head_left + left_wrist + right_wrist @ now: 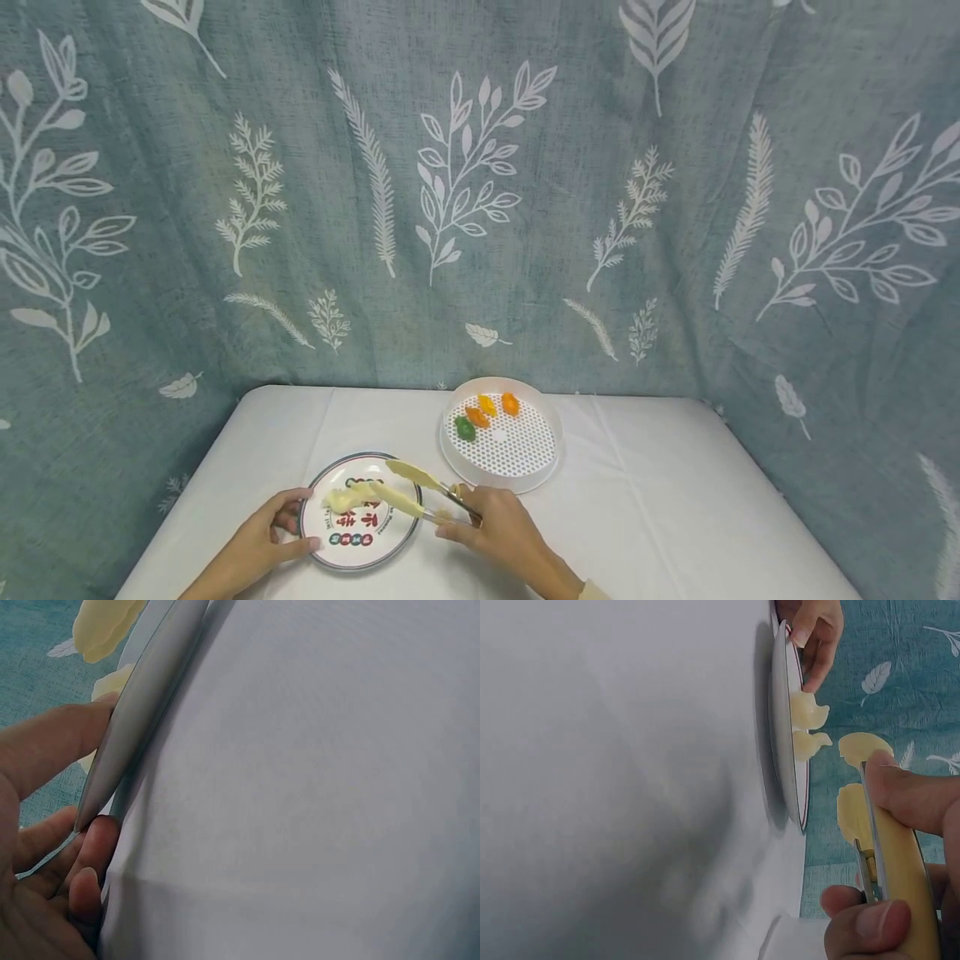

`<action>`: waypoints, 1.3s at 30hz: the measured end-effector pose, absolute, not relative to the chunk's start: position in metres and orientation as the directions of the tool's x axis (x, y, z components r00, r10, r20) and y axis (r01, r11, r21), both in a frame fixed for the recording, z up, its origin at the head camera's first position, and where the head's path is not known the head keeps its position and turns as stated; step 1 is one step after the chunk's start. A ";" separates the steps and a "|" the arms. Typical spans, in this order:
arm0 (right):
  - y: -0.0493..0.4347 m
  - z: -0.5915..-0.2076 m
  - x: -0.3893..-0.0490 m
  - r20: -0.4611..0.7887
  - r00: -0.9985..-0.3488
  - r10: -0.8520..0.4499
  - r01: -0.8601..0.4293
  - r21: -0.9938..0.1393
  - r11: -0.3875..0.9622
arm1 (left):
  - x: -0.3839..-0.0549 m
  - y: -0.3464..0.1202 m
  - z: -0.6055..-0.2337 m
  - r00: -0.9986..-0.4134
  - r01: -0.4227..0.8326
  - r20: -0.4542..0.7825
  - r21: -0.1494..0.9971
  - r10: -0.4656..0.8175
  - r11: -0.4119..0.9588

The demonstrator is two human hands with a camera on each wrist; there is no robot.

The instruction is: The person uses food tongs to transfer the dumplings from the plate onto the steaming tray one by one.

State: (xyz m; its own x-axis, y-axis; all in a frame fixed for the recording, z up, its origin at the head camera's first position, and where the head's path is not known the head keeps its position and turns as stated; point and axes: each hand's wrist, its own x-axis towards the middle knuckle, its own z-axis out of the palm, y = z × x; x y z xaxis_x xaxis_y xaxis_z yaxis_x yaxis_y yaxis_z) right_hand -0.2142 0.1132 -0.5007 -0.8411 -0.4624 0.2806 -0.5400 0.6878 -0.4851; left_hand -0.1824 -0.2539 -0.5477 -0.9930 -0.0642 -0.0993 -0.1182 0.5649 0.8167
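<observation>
My left hand (273, 532) holds the left rim of a white plate (384, 546) with a dark edge band and red lettering, its thumb and fingers at the rim. In the right wrist view, two pale yellow, smooth lumpy pieces (808, 712) lie side by side on it. My right hand (501, 523) grips tongs (397, 500) with yellow tips and yellow handle grips. The tongs are spread, with nothing between the tips. Both tips overlap the right part of the plate in the head view, and the right wrist view shows them apart from the pieces.
Behind the right hand stands a round white tray (525, 454) with a perforated bottom. Inside it lie a green pepper-like piece (465, 428) and several orange and yellow ones (510, 404). A white cloth (637, 500) covers the table, and a patterned green curtain (495, 317) surrounds it.
</observation>
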 end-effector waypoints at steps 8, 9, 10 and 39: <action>0.106 -0.502 -0.207 0.239 -0.839 -0.490 -0.540 -0.485 0.688 | -0.183 -0.253 -0.548 -0.993 -0.121 -0.098 0.812 -0.072 0.570; 0.106 -0.503 -0.206 0.229 -0.841 -0.491 -0.536 -0.489 0.689 | -0.183 -0.252 -0.548 -0.993 -0.120 -0.097 0.814 -0.071 0.569; 0.105 -0.503 -0.205 0.219 -0.843 -0.492 -0.531 -0.492 0.690 | -0.183 -0.252 -0.548 -0.993 -0.117 -0.093 0.815 -0.070 0.568; 0.106 -0.515 -0.210 0.241 -0.829 -0.504 -0.559 -0.396 0.729 | -0.181 -0.250 -0.546 -0.991 -0.131 -0.095 0.808 -0.093 0.574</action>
State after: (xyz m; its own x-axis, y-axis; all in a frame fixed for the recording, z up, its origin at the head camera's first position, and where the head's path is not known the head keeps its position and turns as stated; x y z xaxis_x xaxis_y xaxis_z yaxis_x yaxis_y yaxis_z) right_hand -0.2100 0.1059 -0.5146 -0.8291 -0.5044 0.2412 -0.5586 0.7286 -0.3964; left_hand -0.1813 -0.2499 -0.5461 -0.9911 -0.0933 -0.0948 -0.1314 0.5740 0.8082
